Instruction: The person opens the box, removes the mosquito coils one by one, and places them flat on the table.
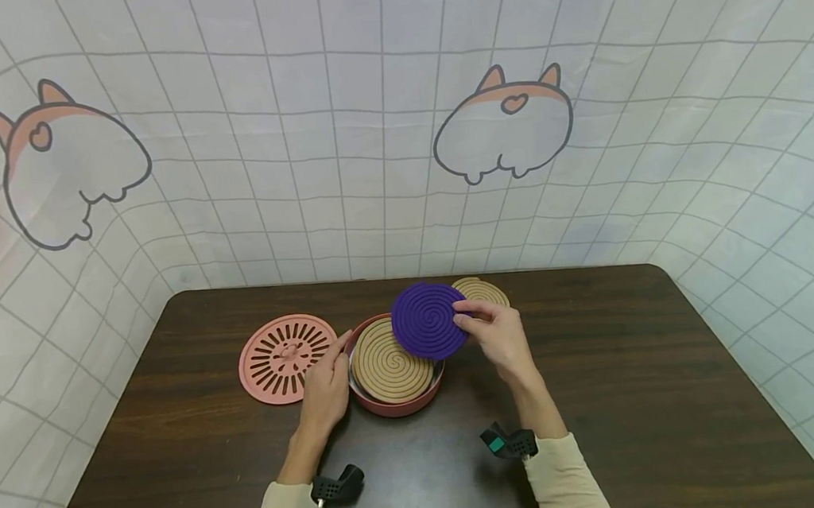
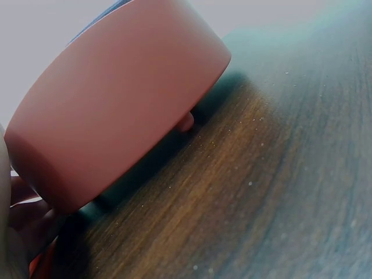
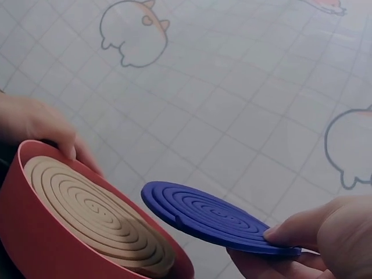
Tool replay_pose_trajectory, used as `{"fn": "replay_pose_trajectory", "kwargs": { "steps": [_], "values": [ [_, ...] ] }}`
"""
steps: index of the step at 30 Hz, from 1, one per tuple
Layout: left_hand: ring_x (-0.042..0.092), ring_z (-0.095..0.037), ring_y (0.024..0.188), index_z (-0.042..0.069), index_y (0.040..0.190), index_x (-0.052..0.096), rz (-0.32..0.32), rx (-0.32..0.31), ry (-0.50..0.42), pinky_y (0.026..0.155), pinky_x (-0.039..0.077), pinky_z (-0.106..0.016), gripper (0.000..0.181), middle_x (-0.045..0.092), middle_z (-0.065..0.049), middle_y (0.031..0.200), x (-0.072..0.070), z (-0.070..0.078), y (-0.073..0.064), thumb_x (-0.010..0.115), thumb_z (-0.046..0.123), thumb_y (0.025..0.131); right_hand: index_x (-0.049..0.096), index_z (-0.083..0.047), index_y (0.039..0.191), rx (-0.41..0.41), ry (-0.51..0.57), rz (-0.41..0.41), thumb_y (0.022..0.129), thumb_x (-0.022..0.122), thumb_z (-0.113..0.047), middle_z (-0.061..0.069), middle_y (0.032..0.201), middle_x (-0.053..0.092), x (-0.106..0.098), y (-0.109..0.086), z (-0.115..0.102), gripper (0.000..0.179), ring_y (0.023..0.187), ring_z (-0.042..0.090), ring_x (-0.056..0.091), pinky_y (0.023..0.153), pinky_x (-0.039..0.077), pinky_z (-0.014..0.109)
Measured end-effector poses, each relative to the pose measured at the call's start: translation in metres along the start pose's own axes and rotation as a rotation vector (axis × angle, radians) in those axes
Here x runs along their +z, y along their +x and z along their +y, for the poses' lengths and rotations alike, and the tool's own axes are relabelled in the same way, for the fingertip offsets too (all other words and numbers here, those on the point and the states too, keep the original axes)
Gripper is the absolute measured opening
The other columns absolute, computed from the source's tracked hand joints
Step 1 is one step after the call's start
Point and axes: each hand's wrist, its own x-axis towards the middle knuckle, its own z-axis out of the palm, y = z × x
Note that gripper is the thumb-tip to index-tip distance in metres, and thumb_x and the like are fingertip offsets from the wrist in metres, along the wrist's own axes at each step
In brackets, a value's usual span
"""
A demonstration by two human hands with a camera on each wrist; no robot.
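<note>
A purple mosquito coil point(image 1: 427, 322) is pinched at its right edge between the thumb and fingers of my right hand point(image 1: 501, 341). It is raised and tilted, overlapping the right part of a round pink mosquito coil holder point(image 1: 399, 408) in the head view. Inside the holder lies a tan mosquito coil point(image 3: 99, 215), close below the rim. My left hand point(image 1: 326, 389) grips the holder at its left side, with fingers point(image 3: 68, 145) at the rim. From the left wrist, the holder's outer wall point(image 2: 122, 93) looks tilted, with a small foot point(image 2: 185, 122) beneath it.
A pink slotted lid point(image 1: 288, 359) lies flat on the dark wooden table point(image 1: 648, 394), left of the holder and close to my left hand. Behind my right hand, another tan coil point(image 1: 481, 289) lies near the table's back edge. A white gridded curtain point(image 1: 357, 162) surrounds the table.
</note>
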Motion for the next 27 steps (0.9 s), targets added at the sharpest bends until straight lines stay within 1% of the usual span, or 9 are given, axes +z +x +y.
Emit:
{"fn": "replay_pose_trajectory", "kwargs": {
  "steps": [3, 9, 12, 14, 18, 19, 21, 24, 27],
  "values": [
    [0.027, -0.006, 0.046, 0.019, 0.142, 0.059, 0.0, -0.002, -0.003, 0.05, 0.03, -0.025, 0.043, 0.038, 0.002, 0.059, 0.0, 0.0, 0.0, 0.038, 0.016, 0.104, 0.074, 0.001, 0.113, -0.002, -0.002, 0.033, 0.09, 0.071, -0.007, 0.019, 0.117, 0.069, -0.002, 0.002, 0.002, 0.024, 0.076, 0.009, 0.068, 0.069, 0.059, 0.031],
    [0.028, -0.007, 0.046, 0.019, 0.142, 0.059, -0.002, -0.001, -0.003, 0.051, 0.031, -0.026, 0.043, 0.038, 0.002, 0.059, -0.001, 0.001, -0.001, 0.038, 0.016, 0.104, 0.074, 0.004, 0.112, 0.01, 0.026, 0.083, 0.09, 0.072, -0.006, 0.018, 0.106, 0.073, -0.006, 0.005, 0.007, 0.024, 0.07, 0.006, 0.066, 0.066, 0.058, 0.028],
    [0.028, -0.008, 0.046, 0.02, 0.142, 0.058, -0.004, -0.007, -0.002, 0.05, 0.031, -0.026, 0.043, 0.038, 0.002, 0.059, -0.001, 0.001, -0.001, 0.038, 0.017, 0.104, 0.073, 0.005, 0.114, 0.02, 0.048, 0.092, 0.09, 0.072, -0.005, 0.015, 0.103, 0.073, -0.008, 0.006, 0.008, 0.026, 0.07, 0.006, 0.066, 0.067, 0.058, 0.028],
    [0.028, -0.008, 0.046, 0.021, 0.142, 0.058, -0.005, -0.011, -0.002, 0.05, 0.031, -0.026, 0.043, 0.038, 0.002, 0.058, -0.001, 0.001, -0.001, 0.037, 0.017, 0.105, 0.072, 0.006, 0.114, 0.026, 0.062, 0.102, 0.09, 0.072, -0.005, 0.012, 0.099, 0.073, -0.01, 0.007, 0.008, 0.026, 0.069, 0.006, 0.067, 0.068, 0.059, 0.03],
    [0.028, -0.009, 0.046, 0.021, 0.143, 0.058, -0.004, -0.014, -0.001, 0.049, 0.031, -0.026, 0.044, 0.037, 0.002, 0.057, 0.0, 0.001, -0.001, 0.037, 0.017, 0.105, 0.071, 0.008, 0.114, 0.032, 0.104, 0.13, 0.089, 0.071, -0.002, 0.005, 0.09, 0.073, -0.015, 0.01, 0.01, 0.027, 0.069, 0.006, 0.068, 0.066, 0.059, 0.029],
    [0.028, -0.009, 0.046, 0.02, 0.143, 0.058, -0.005, -0.015, 0.001, 0.049, 0.031, -0.026, 0.044, 0.037, 0.002, 0.057, 0.0, 0.001, 0.0, 0.037, 0.018, 0.105, 0.071, 0.008, 0.115, 0.033, 0.114, 0.138, 0.089, 0.071, -0.002, 0.004, 0.09, 0.073, -0.016, 0.01, 0.01, 0.027, 0.069, 0.006, 0.068, 0.066, 0.059, 0.028],
    [0.028, -0.009, 0.046, 0.019, 0.143, 0.058, -0.005, -0.013, 0.002, 0.05, 0.031, -0.026, 0.044, 0.038, 0.002, 0.058, 0.0, 0.001, 0.0, 0.037, 0.018, 0.105, 0.07, 0.009, 0.116, 0.037, 0.139, 0.154, 0.089, 0.071, -0.001, 0.007, 0.093, 0.073, -0.019, 0.011, 0.011, 0.028, 0.069, 0.006, 0.068, 0.065, 0.059, 0.027],
    [0.028, -0.009, 0.046, 0.019, 0.143, 0.058, -0.004, -0.01, 0.0, 0.049, 0.031, -0.026, 0.044, 0.037, 0.001, 0.057, 0.0, 0.0, 0.0, 0.037, 0.017, 0.105, 0.069, 0.009, 0.117, 0.045, 0.156, 0.175, 0.09, 0.071, -0.002, 0.011, 0.104, 0.072, -0.023, 0.012, 0.013, 0.029, 0.07, 0.007, 0.069, 0.064, 0.059, 0.027],
    [0.028, -0.009, 0.045, 0.019, 0.143, 0.058, -0.002, -0.008, -0.004, 0.048, 0.03, -0.025, 0.043, 0.037, 0.002, 0.057, -0.001, 0.001, -0.001, 0.037, 0.017, 0.105, 0.07, 0.008, 0.117, 0.05, 0.158, 0.191, 0.09, 0.071, -0.002, 0.013, 0.106, 0.071, -0.027, 0.012, 0.014, 0.029, 0.072, 0.008, 0.069, 0.065, 0.059, 0.027]
  ]
}}
